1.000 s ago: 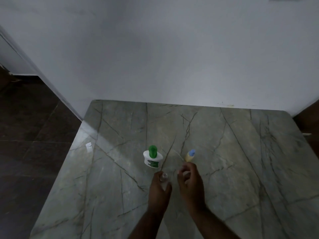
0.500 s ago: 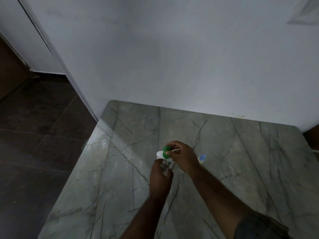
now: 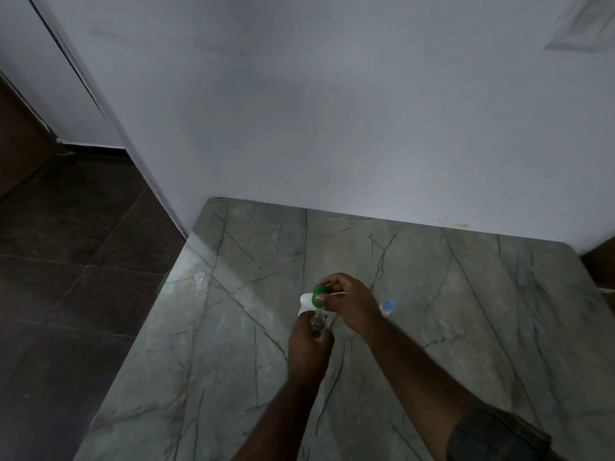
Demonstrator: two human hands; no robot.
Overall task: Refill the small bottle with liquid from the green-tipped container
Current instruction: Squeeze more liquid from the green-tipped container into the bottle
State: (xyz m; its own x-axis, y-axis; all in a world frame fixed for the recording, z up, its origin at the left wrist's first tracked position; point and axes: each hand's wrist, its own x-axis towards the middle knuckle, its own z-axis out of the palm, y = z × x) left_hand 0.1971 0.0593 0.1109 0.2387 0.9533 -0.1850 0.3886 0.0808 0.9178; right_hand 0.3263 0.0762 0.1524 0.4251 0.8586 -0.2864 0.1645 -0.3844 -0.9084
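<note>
On the grey-green marble counter [image 3: 449, 327] with dark veins, both of the person's hands meet near the middle. The left hand [image 3: 309, 349] is curled round a small clear glass bottle [image 3: 317, 324], grasping it from below so that its threaded neck points up and away from the person, towards the other hand. The right hand [image 3: 351, 304] reaches in from the right and pinches the green tip of a white plastic container with a green tip [image 3: 305, 302] between thumb and fingers. The container's white body shows just left of that hand and directly beyond the small bottle's mouth, very close to it or touching. Whether the container rests on the counter or is lifted cannot be told. A thin pale stick [image 3: 336, 294] pokes out between the right hand's fingers. Just right of the right hand, a small yellowish bottle with a light blue cap [image 3: 387, 306] stands on the counter, blurred. A dark sleeve [image 3: 492, 437] covers the right upper arm. A plain white wall [image 3: 332, 111] rises behind the counter, and dark floor tiles [image 3: 66, 294] lie to the left.
</note>
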